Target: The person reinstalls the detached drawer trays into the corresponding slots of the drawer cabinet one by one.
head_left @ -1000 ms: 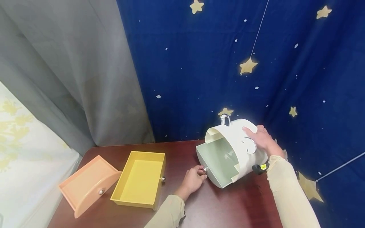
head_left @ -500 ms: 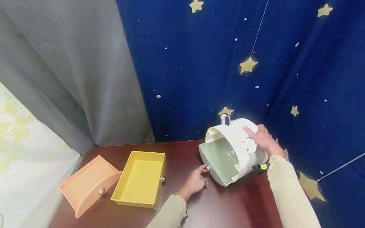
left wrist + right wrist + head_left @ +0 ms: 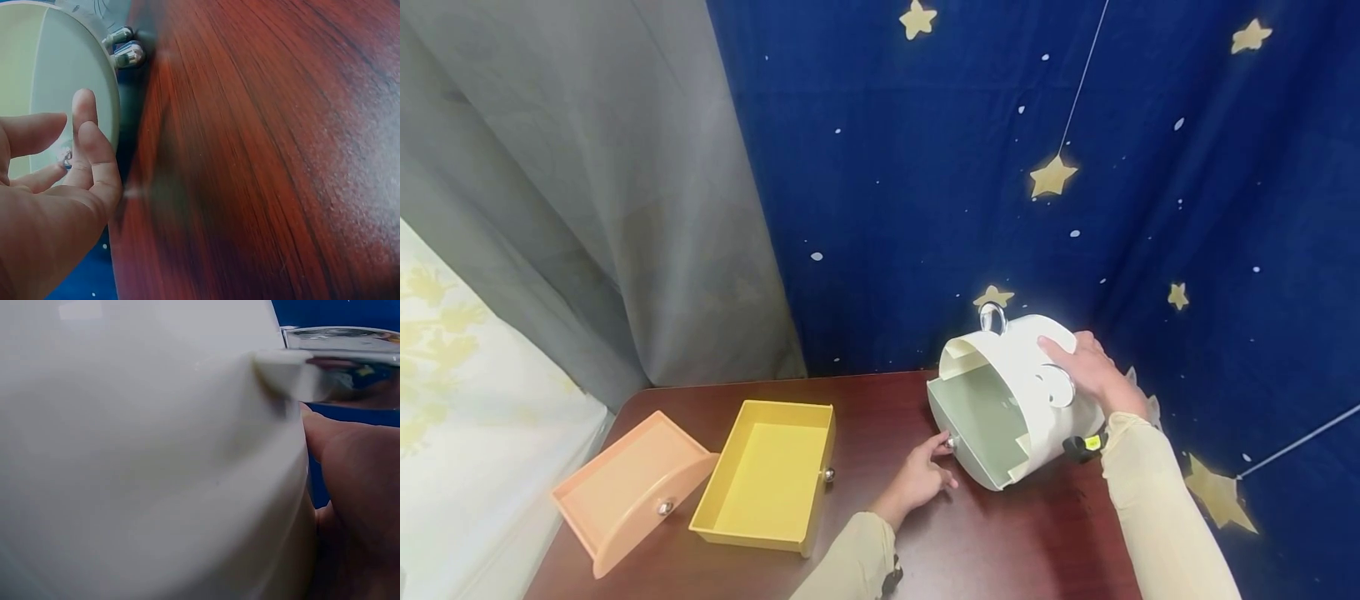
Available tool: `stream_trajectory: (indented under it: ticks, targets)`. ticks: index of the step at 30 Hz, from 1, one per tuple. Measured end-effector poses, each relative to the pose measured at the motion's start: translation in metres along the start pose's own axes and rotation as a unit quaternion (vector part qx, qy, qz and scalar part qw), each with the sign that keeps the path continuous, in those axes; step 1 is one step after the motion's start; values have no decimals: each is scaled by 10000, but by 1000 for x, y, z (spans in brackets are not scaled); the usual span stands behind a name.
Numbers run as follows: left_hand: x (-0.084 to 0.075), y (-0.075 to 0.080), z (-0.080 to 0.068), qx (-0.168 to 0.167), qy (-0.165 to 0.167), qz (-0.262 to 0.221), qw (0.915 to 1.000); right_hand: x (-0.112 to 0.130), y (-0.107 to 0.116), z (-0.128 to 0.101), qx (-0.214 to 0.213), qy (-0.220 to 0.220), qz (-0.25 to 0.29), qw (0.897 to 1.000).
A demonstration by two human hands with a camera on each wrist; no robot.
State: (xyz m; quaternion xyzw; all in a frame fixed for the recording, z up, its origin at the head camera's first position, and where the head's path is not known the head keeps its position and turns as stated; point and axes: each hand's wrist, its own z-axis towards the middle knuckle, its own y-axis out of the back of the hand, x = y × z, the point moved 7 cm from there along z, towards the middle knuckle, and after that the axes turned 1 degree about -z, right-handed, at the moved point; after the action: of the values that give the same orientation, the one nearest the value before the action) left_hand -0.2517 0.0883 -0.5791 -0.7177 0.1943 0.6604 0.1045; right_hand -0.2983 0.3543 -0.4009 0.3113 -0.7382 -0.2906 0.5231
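Right hand (image 3: 1093, 371) lies flat, fingers spread, on the tilted white rounded plastic cabinet (image 3: 1026, 392). Left hand (image 3: 925, 477), fingers relaxed, touches pale green drawer's (image 3: 981, 421) silver knob (image 3: 952, 442).

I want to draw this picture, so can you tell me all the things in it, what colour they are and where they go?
white cabinet: 1, white, tilted at the table's back right.
green drawer: 1, pale green, inside the white cabinet, small silver knob in front.
yellow drawer: 1, yellow, on the table, left of centre.
orange drawer: 1, orange, at the table's left edge.
table: 1, dark red wood.
star curtain: 1, dark blue with gold stars, behind.
grey curtain: 1, grey, back left.
left hand: 1, fingers at the green drawer's knob.
right hand: 1, resting on the white cabinet.
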Motion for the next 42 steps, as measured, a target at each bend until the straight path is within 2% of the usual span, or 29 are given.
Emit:
stream_trajectory:
  ticks: [12,24,31,42]
  targets:
    - [1,-7,8,6,191,-76,9998,-1,0,2,-41,120,-107,9999]
    - [1,-12,17,24,141,236,9996,0,-1,6,-100,149,-111,9998]
    - [-4,-14,23,11,117,218,9997,2,2,7,-167,187,-234,9994]
    - [-4,-17,21,51,289,412,9987,-3,-1,6,-189,82,-165,9997]
